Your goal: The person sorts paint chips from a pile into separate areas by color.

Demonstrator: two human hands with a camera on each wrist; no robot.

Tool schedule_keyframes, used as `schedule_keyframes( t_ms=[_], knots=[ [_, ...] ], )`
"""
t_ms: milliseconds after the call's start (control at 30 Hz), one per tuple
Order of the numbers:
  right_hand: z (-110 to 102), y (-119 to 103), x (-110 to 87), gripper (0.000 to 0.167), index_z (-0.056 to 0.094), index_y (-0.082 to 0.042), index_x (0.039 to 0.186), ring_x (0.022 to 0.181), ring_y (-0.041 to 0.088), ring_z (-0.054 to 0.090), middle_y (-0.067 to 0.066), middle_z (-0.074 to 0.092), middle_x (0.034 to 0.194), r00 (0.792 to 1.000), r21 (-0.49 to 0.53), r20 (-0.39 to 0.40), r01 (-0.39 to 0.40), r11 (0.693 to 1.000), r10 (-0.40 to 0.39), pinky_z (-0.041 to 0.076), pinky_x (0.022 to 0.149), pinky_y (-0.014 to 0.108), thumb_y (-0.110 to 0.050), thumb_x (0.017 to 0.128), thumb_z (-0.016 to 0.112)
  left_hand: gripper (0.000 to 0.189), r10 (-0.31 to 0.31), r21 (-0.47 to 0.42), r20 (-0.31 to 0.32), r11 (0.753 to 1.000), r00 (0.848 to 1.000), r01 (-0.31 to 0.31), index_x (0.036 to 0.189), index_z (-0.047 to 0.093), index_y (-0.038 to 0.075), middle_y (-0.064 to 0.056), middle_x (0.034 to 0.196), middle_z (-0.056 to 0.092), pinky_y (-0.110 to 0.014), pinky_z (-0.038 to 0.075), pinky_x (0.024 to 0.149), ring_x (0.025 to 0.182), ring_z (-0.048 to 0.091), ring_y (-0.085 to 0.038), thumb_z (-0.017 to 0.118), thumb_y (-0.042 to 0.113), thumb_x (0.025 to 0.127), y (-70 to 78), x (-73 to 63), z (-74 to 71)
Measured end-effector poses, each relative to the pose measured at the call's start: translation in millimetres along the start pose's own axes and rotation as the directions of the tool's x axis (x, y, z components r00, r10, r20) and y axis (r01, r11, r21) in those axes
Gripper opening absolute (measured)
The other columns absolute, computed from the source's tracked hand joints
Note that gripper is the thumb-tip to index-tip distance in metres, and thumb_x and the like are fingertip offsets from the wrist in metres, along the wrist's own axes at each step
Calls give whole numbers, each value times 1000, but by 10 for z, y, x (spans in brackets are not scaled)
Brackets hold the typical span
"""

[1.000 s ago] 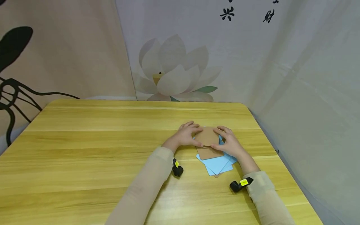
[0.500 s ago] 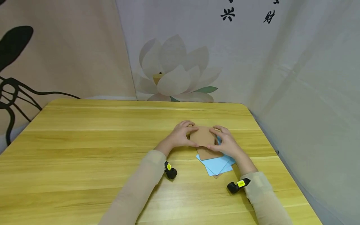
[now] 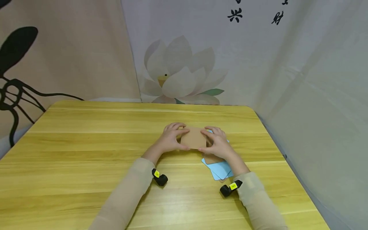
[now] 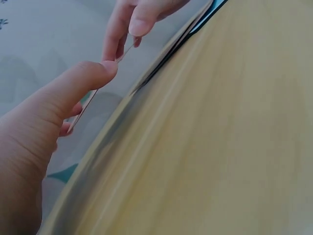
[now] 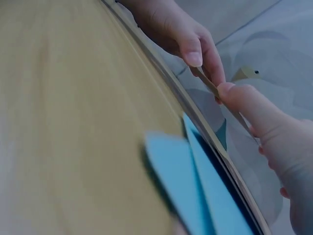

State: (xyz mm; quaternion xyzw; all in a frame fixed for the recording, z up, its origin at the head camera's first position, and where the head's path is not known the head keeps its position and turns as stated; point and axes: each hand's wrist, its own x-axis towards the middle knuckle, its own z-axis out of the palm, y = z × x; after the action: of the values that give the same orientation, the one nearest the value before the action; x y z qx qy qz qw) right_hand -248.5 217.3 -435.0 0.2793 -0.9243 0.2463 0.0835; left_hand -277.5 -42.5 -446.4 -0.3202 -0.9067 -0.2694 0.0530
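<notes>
A tan square card [image 3: 193, 138] is held by both hands, one at each side. My left hand [image 3: 170, 138] pinches its left edge between thumb and fingers, while the right hand [image 3: 219, 143] pinches the right edge. Both wrist views show the card nearly edge-on as a thin strip, raised off the tabletop. Partly under the right hand and wrist lies a loose pile on the table: another tan card [image 3: 212, 159] on top of fanned light-blue cards [image 3: 217, 171]. Some of the pile is hidden by that hand. The right wrist view shows blue cards [image 5: 176, 181] up close, overlapping.
The wooden table [image 3: 86, 179] stretches out to both sides, its far edge against a pale curtain [image 3: 184, 41] printed with a lotus. Black cameras are strapped to the left cuff [image 3: 160, 179] and the right cuff [image 3: 230, 188].
Both hands have moved left together with the tan card, off the top of the pile. More of the table now shows under the card; the pile stays where it was.
</notes>
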Motion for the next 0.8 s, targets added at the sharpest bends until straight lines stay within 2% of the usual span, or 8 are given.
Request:
schedule_keyframes(
  t_ms=[367,667,800],
  knots=[
    [215,-315,327,82,50,-19,142,135,28,25,5,38,147,997,11,76,-3,1000,2,21,106,54,-65,76,67,83,-47,23,-40,999,998,48,137,56,17,-7,144,42,-55,10,108,136,25,-30,75,62,70,-250,-346,-297],
    [397,-478,546,79,50,-17,142,136,34,24,9,38,148,993,11,120,21,1000,-22,17,108,54,-59,78,70,83,-93,33,-37,995,995,94,137,56,16,-8,145,41,-56,9,108,136,23,-31,74,62,71,-438,-537,-443],
    [502,-558,651,77,50,-18,141,136,31,24,7,37,148,991,26,135,16,1000,-20,16,108,52,-57,78,71,84,-109,33,-38,993,993,110,137,56,15,-10,145,41,-58,8,107,136,24,-33,75,62,70,-545,-626,-504]
  ],
)
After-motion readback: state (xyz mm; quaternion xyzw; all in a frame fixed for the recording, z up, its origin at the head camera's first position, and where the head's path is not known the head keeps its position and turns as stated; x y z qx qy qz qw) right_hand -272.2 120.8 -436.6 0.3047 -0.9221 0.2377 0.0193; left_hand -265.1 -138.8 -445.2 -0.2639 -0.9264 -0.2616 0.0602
